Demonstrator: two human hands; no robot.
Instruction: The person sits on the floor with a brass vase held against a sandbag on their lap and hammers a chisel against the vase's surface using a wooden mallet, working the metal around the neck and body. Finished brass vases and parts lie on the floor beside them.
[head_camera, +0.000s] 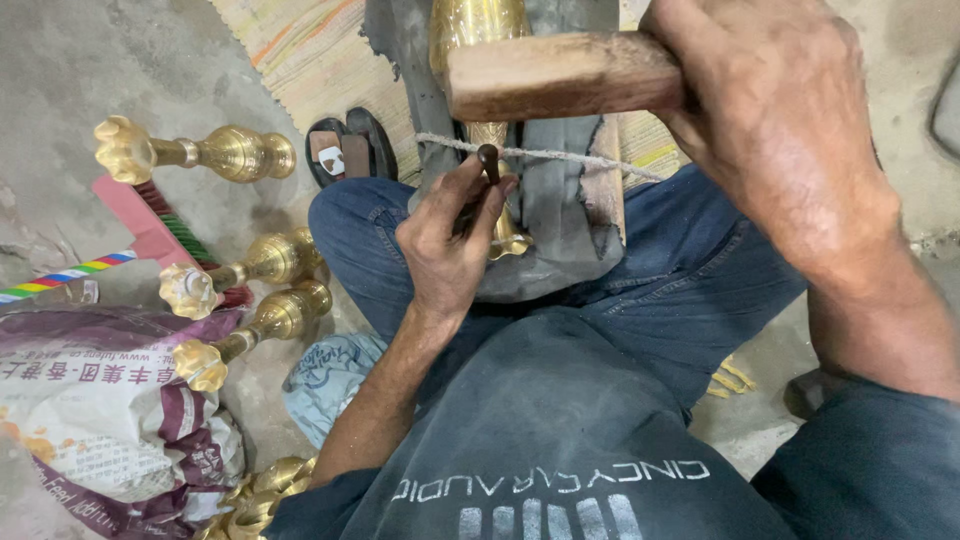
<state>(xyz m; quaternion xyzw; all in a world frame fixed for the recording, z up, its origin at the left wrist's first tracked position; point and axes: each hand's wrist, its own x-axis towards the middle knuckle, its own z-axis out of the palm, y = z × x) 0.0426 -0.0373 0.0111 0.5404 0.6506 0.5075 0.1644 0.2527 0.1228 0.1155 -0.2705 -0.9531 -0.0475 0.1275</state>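
The left hand pinches a dark punch upright against the brass piece lying across the lap, steadying its tip; the right hand, fist closed, holds the wooden mallet just above the punch; finished brass stands lie on the floor left of the left hand.

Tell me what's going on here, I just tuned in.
A person sits on the floor with a brass piece laid along a dark pad on their lap, a cord stretched across it. The left hand holds a small dark punch upright against the brass. The right hand grips a wooden mallet raised just above the punch. Three finished brass spindles lie on the concrete floor to the left, beside a printed sack.
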